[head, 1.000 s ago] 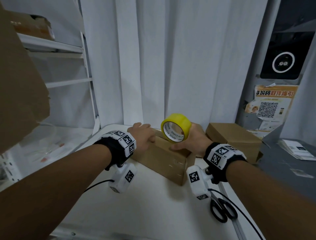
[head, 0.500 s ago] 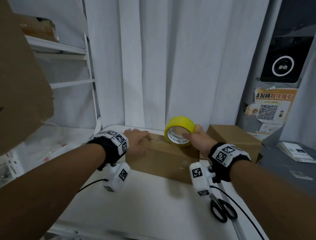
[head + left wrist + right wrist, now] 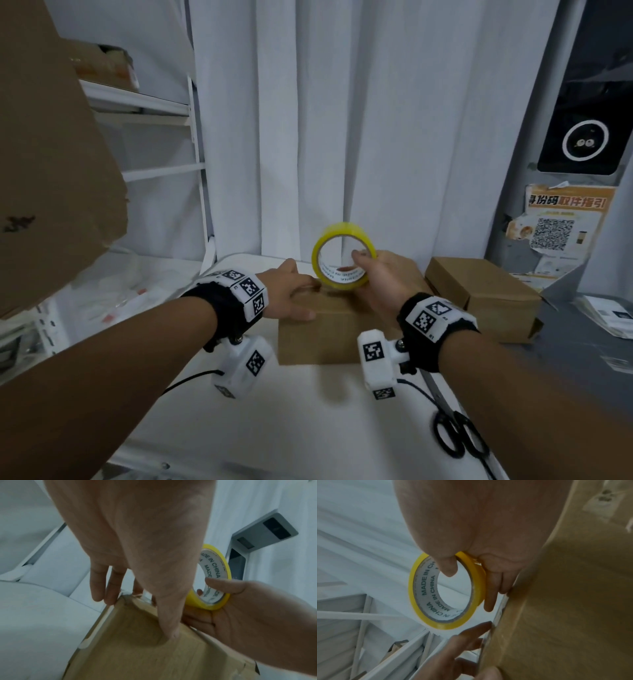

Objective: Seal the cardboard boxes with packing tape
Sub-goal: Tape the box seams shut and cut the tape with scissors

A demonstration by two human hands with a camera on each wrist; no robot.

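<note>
A brown cardboard box (image 3: pixel 325 335) lies on the white table. My left hand (image 3: pixel 298 294) rests on its far left top edge. In the left wrist view its fingers (image 3: pixel 97 588) hang straight over the far edge of the box (image 3: pixel 145 649) and the thumb presses on top, where a bit of clear tape shows. My right hand (image 3: pixel 370 274) grips a yellow roll of packing tape (image 3: pixel 342 257) upright just above the far edge. The thumb sits inside the core of the roll (image 3: pixel 443 592) and the fingers (image 3: pixel 489 595) lie outside it.
A second closed cardboard box (image 3: pixel 486 298) stands to the right. Black scissors (image 3: pixel 459 435) lie at the table's near right edge. A large cardboard sheet (image 3: pixel 51 154) hangs at the left before a white shelf (image 3: pixel 154 109). White curtains (image 3: pixel 376 120) close off the back.
The box has turned from angled to square in front of me. My right hand has carried the roll back to the far edge, and my left hand has slid right, close to it.
</note>
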